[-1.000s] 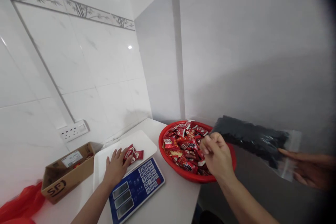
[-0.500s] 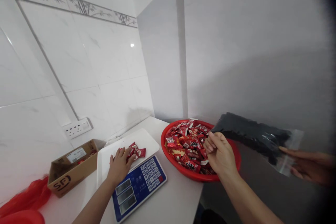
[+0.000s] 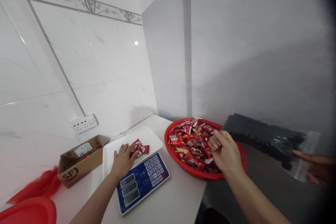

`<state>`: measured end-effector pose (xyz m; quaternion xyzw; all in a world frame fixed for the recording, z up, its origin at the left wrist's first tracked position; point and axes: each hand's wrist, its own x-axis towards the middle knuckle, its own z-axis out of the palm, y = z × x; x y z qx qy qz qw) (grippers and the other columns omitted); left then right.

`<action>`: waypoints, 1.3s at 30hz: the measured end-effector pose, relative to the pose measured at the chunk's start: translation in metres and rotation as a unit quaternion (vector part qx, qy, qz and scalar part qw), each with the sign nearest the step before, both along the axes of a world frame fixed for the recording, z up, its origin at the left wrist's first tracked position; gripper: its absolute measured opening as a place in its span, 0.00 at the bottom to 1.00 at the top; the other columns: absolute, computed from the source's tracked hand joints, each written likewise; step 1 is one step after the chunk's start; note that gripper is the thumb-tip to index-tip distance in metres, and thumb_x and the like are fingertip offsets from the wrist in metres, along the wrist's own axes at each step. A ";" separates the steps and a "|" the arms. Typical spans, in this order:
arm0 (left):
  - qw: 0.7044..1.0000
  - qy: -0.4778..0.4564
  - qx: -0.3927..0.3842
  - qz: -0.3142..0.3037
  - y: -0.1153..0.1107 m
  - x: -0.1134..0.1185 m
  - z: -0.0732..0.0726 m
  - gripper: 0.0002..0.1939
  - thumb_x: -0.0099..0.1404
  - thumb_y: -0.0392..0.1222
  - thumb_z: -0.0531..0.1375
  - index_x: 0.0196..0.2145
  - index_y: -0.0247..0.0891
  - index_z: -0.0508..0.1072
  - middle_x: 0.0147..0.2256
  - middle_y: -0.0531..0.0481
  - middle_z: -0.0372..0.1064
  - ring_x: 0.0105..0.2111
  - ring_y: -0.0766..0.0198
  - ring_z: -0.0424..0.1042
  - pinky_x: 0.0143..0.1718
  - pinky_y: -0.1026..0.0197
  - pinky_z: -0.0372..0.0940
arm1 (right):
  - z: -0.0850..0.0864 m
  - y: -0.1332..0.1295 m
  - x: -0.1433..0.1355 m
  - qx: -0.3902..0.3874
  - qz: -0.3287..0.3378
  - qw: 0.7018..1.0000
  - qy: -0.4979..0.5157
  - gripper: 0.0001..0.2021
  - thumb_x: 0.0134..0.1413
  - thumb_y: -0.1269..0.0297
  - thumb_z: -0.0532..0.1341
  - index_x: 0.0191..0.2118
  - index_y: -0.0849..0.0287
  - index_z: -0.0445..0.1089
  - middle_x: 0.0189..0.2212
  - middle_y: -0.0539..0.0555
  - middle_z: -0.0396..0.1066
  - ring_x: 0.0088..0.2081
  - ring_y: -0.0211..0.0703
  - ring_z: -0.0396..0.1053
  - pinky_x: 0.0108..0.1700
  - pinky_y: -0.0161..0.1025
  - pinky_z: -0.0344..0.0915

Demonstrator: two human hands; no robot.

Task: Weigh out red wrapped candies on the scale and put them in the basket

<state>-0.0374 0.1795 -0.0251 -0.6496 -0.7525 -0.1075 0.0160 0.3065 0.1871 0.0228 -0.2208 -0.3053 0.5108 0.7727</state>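
My left hand (image 3: 123,161) rests with spread fingers on the white pan (image 3: 151,139) of the scale, its fingertips beside several red candy packets (image 3: 141,149). Below the pan is the scale's blue keypad panel (image 3: 144,183). My right hand (image 3: 223,148) is raised over the right part of a red basket (image 3: 181,165) full of red wrapped packets (image 3: 193,143). Its fingers are curled, and what they hold, if anything, is hidden. Just beyond it, a clear bag of dark contents (image 3: 262,136) is held at its right end by another person's hand (image 3: 315,166).
An open cardboard box (image 3: 78,171) stands left of the scale. Red plastic bags (image 3: 39,187) and a red basket rim (image 3: 34,206) are at the lower left. A socket (image 3: 84,123) is on the tiled wall, and the table (image 3: 178,197) ends right of the scale.
The view has shifted, so the table items appear slightly further right. My left hand stays on the pan and my right hand stays curled above the basket. The other person still holds the dark bag.
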 end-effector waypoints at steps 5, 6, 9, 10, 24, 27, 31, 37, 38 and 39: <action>1.000 -0.009 -0.002 0.002 -0.002 0.000 0.003 0.28 0.63 0.57 0.43 0.57 0.44 0.58 0.61 0.44 0.51 0.62 0.50 0.43 0.58 0.38 0.40 | 0.002 0.000 -0.001 -0.006 -0.001 1.000 0.013 0.22 0.36 0.65 0.69 0.19 0.58 0.51 0.12 0.39 0.49 0.15 0.26 0.49 0.16 0.26 0.48; 1.000 -0.013 -0.003 0.003 -0.003 0.000 0.004 0.28 0.64 0.57 0.43 0.57 0.43 0.58 0.61 0.43 0.51 0.62 0.50 0.42 0.58 0.38 0.39 | 0.002 0.000 -0.002 -0.007 0.001 1.000 0.019 0.22 0.36 0.65 0.69 0.18 0.58 0.50 0.12 0.39 0.50 0.15 0.26 0.49 0.16 0.26 0.48; 1.000 -0.023 -0.006 0.008 -0.004 0.002 0.006 0.29 0.64 0.58 0.42 0.57 0.43 0.57 0.61 0.42 0.50 0.62 0.49 0.41 0.58 0.38 0.38 | 0.000 0.000 -0.006 -0.010 0.016 0.999 0.031 0.21 0.37 0.66 0.69 0.18 0.58 0.50 0.12 0.39 0.50 0.15 0.26 0.48 0.15 0.26 0.48; 1.000 -0.023 -0.006 0.008 -0.005 0.002 0.007 0.29 0.63 0.58 0.42 0.57 0.44 0.57 0.61 0.43 0.50 0.62 0.50 0.41 0.58 0.38 0.38 | -0.001 0.000 -0.009 -0.010 0.024 0.999 0.032 0.21 0.37 0.67 0.69 0.18 0.58 0.50 0.12 0.39 0.50 0.14 0.26 0.48 0.15 0.25 0.49; 0.999 -0.026 -0.018 0.010 -0.003 0.000 0.002 0.29 0.62 0.60 0.43 0.57 0.45 0.57 0.62 0.44 0.48 0.63 0.51 0.40 0.59 0.39 0.39 | -0.015 0.006 -0.025 -0.046 0.086 0.995 0.033 0.21 0.39 0.65 0.68 0.18 0.57 0.50 0.13 0.40 0.49 0.14 0.26 0.47 0.13 0.25 0.50; 0.999 -0.027 -0.020 0.010 -0.002 0.000 0.002 0.29 0.62 0.59 0.43 0.57 0.46 0.57 0.61 0.44 0.49 0.63 0.51 0.41 0.59 0.39 0.39 | -0.016 0.006 -0.028 -0.054 0.093 0.994 0.030 0.21 0.39 0.64 0.68 0.19 0.58 0.51 0.13 0.40 0.49 0.15 0.26 0.47 0.14 0.25 0.50; 0.999 -0.028 -0.014 0.007 -0.001 -0.001 0.001 0.28 0.63 0.58 0.44 0.57 0.44 0.57 0.61 0.44 0.49 0.62 0.51 0.41 0.59 0.39 0.39 | -0.017 0.007 -0.029 -0.060 0.098 0.993 0.026 0.22 0.38 0.64 0.68 0.18 0.58 0.50 0.12 0.40 0.49 0.14 0.26 0.47 0.14 0.25 0.50; 0.999 -0.033 -0.006 0.007 0.000 -0.002 0.001 0.27 0.64 0.56 0.44 0.56 0.43 0.59 0.61 0.43 0.50 0.62 0.50 0.42 0.58 0.39 0.40 | -0.015 0.005 -0.030 -0.068 0.093 0.993 0.014 0.22 0.37 0.63 0.69 0.19 0.57 0.51 0.12 0.40 0.48 0.15 0.27 0.46 0.14 0.26 0.48; 0.999 -0.041 -0.002 0.007 0.000 -0.002 0.002 0.27 0.64 0.56 0.44 0.56 0.43 0.59 0.61 0.43 0.50 0.62 0.50 0.42 0.58 0.39 0.40 | -0.014 0.004 -0.032 -0.065 0.089 0.994 0.004 0.22 0.37 0.62 0.69 0.18 0.57 0.50 0.12 0.40 0.48 0.15 0.27 0.46 0.14 0.27 0.48; 0.999 -0.050 0.006 0.005 0.000 -0.001 0.002 0.27 0.64 0.56 0.44 0.56 0.43 0.59 0.61 0.42 0.50 0.62 0.50 0.42 0.58 0.38 0.40 | -0.014 0.001 -0.033 -0.060 0.085 0.994 -0.011 0.23 0.37 0.61 0.69 0.18 0.57 0.49 0.12 0.40 0.48 0.15 0.27 0.47 0.15 0.27 0.48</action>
